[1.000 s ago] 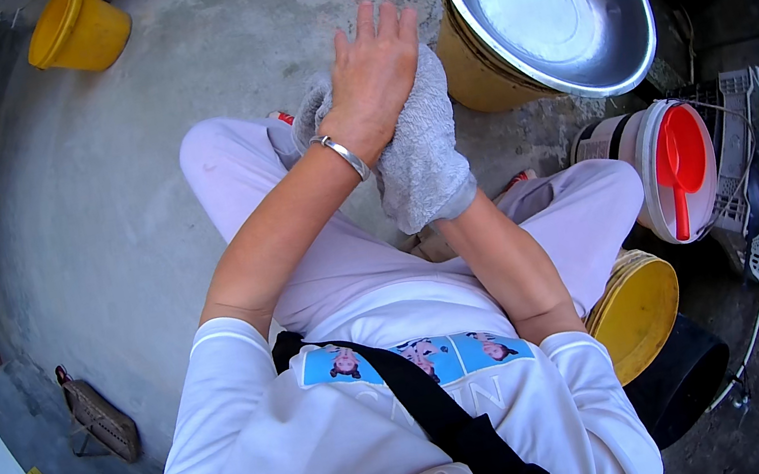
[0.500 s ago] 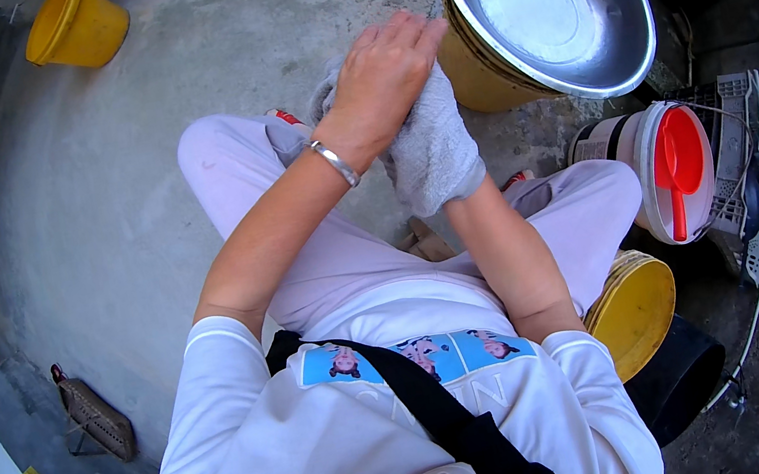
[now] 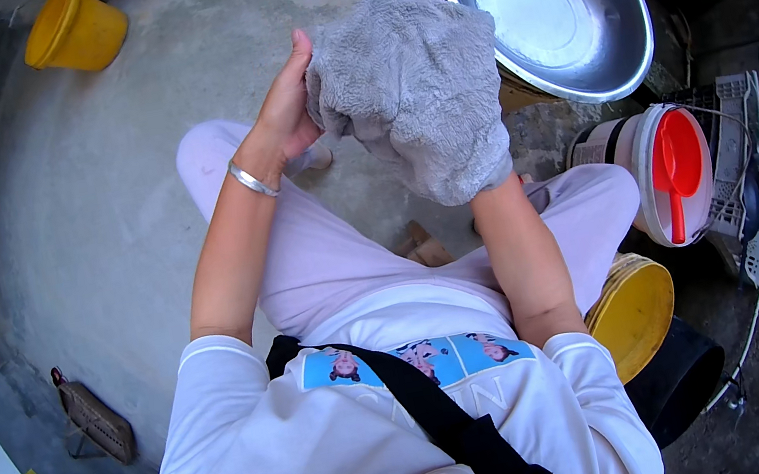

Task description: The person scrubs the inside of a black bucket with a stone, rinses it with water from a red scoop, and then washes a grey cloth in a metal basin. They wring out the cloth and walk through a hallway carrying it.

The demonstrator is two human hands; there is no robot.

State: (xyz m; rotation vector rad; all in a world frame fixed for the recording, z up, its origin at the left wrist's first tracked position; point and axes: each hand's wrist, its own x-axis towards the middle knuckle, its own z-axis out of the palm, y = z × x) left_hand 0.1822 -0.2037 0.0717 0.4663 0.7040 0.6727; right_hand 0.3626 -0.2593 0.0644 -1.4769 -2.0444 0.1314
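A grey fluffy towel (image 3: pixel 415 94) is draped over my right hand like a loose mitt, held out in front of me. The cloth hides that hand down to the wrist, so its fingers do not show. Out from under the towel comes my right forearm (image 3: pixel 527 257). My left hand (image 3: pixel 287 106), with a silver bangle (image 3: pixel 253 179) on the wrist, is at the towel's left edge. Its thumb stands up, stretched out and apart from the cloth. The other left fingers are partly hidden behind the towel, and I cannot tell how firmly they touch it.
Right of the towel, a shiny metal basin (image 3: pixel 552 3) rests on a yellowish bucket (image 3: pixel 525 93). A white bucket (image 3: pixel 637 141) holds a red dipper (image 3: pixel 676 164). Near my right knee are a yellow bucket (image 3: pixel 632 314) and a black bucket (image 3: pixel 678 377). Another yellow bucket (image 3: pixel 77 31) stands far left.
My left hand has come off the top of the towel and moved left to its edge, turning thumb up. My covered right hand has risen, and the towel now shows its broad face.
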